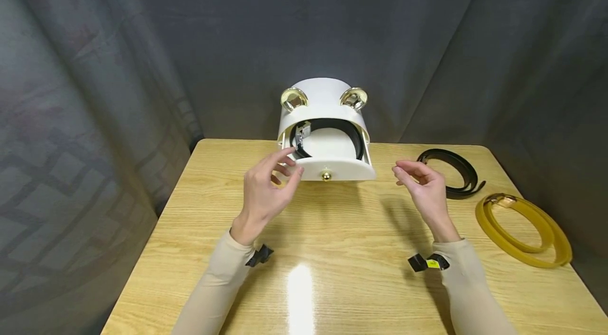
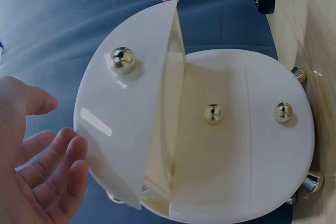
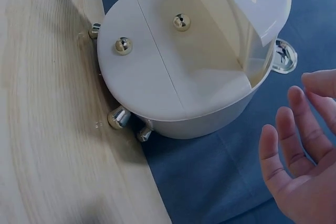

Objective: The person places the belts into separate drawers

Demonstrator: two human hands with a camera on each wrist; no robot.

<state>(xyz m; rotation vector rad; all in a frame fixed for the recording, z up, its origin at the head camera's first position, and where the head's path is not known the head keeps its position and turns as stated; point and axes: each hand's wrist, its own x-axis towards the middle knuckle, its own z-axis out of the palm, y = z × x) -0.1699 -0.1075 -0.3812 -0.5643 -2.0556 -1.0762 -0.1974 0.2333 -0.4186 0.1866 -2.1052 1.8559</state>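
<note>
A white rounded drawer box (image 1: 321, 93) with two gold ear-like rings stands at the table's back edge. Its top drawer (image 1: 337, 171), with a gold knob (image 1: 326, 175), is pulled out. Inside lies a coiled black belt (image 1: 355, 137) with a silver buckle (image 1: 302, 131). My left hand (image 1: 266, 184) is at the drawer's left corner, fingers loosely bent and holding nothing; whether fingertips touch the drawer front I cannot tell. To the right of the drawer and apart from it, my right hand (image 1: 426, 187) hovers with loosely bent fingers (image 3: 299, 129) and nothing in them.
On the right of the wooden table (image 1: 351, 250) lie a coiled black belt (image 1: 456, 154), partly behind my right hand, and a coiled mustard-yellow belt (image 1: 560, 232). Two lower knobs (image 2: 213, 114) show on the box front. A grey curtain (image 1: 237, 50) hangs behind.
</note>
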